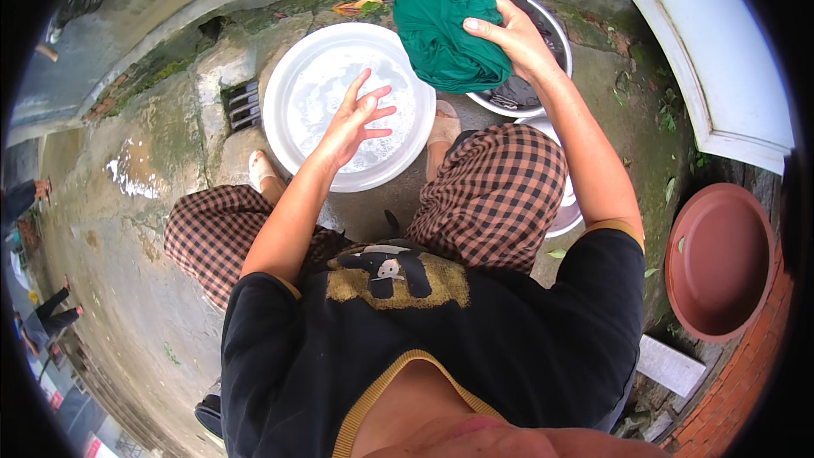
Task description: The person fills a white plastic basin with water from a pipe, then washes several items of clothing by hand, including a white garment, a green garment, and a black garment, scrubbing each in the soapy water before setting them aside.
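A bunched green cloth (448,35) is gripped in my right hand (518,38), raised at the upper right of the white plastic basin. My left hand (356,124) holds nothing, its fingers spread over that white basin (289,156). Soapy-looking water (318,89) with patches of foam lies inside it. Behind my right hand stands a second basin (563,32), partly covered by the cloth and my forearm. Dark wet fabric (518,92) fills what I can see of that one.
Part of another basin (566,219) shows beside my right knee. A floor drain grate (243,106) lies left of the white basin. At the right are a white panel (718,44), a reddish-brown tub (718,261) and a brick edge (750,356). People appear at the far left.
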The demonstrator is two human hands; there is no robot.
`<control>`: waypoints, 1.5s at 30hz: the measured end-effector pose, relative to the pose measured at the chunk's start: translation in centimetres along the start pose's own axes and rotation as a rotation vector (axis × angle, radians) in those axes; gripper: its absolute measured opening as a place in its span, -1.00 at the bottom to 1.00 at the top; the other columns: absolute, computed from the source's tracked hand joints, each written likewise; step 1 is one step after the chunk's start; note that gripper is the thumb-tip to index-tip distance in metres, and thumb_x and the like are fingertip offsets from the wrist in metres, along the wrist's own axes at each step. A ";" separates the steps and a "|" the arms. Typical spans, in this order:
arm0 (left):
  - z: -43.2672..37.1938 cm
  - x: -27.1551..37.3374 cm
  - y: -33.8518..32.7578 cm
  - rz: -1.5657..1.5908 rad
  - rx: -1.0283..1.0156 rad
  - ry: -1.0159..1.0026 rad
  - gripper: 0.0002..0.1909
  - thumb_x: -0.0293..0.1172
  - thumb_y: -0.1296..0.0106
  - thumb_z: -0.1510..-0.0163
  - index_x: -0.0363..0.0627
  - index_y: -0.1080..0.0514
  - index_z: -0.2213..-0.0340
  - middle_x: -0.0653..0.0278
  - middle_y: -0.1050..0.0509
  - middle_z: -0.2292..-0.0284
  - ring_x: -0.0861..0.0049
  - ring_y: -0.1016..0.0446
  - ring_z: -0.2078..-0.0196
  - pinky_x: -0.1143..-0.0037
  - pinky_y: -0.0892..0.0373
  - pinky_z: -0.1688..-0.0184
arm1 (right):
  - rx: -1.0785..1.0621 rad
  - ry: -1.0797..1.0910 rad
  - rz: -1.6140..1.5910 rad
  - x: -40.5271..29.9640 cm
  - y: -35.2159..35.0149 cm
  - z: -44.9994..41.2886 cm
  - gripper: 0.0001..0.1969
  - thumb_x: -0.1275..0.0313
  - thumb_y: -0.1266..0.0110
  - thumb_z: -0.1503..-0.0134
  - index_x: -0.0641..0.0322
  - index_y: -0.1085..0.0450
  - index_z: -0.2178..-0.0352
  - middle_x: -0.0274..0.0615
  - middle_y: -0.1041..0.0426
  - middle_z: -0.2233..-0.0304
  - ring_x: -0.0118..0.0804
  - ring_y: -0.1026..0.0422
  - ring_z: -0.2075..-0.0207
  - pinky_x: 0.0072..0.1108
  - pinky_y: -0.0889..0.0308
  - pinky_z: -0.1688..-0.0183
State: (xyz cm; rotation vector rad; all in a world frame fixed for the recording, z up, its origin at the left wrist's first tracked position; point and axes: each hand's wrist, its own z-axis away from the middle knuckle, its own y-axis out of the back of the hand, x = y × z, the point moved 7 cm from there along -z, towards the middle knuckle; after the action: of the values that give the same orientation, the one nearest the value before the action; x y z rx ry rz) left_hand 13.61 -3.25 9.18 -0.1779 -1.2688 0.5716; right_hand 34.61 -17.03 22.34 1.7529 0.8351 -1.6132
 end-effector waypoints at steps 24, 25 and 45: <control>4.6 8.9 9.0 -0.506 0.507 -0.535 -0.51 -0.36 -0.17 0.06 -0.28 -0.31 0.10 0.15 -0.44 0.21 0.53 -0.40 0.16 0.50 -0.33 0.09 | -0.261 -0.168 -0.210 -0.2 -21.3 -8.3 -0.76 0.41 -0.12 -0.05 0.26 -0.34 0.25 -0.31 -0.46 0.42 -0.49 -0.45 0.34 -0.63 -0.38 0.28; 4.4 9.3 9.6 -0.508 0.510 -0.537 -0.51 -0.36 -0.17 0.06 -0.28 -0.31 0.10 0.15 -0.44 0.21 0.53 -0.40 0.16 0.50 -0.33 0.09 | -0.188 -0.108 -0.199 -1.1 -20.9 -8.5 -0.74 0.45 -0.14 -0.02 0.26 -0.33 0.23 -0.29 -0.47 0.41 -0.46 -0.46 0.33 -0.60 -0.39 0.28; 3.0 0.7 22.5 -1.205 0.765 -0.226 -0.40 -0.39 -0.06 0.17 -0.17 -0.24 0.01 -0.07 -0.35 0.07 0.08 -0.35 0.03 0.32 -0.27 -0.02 | -0.337 -0.317 1.221 20.4 -16.7 -7.8 -0.53 0.07 -0.12 0.04 -0.32 -0.33 0.04 -0.33 -0.15 -0.13 -0.12 -0.09 -0.17 0.07 -0.05 -0.06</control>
State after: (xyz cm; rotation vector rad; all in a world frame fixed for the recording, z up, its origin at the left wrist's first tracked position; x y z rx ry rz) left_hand 4.04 15.64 0.94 1.2432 -1.0520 -0.0246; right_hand 27.47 0.32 2.28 1.2451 -0.1649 -0.7890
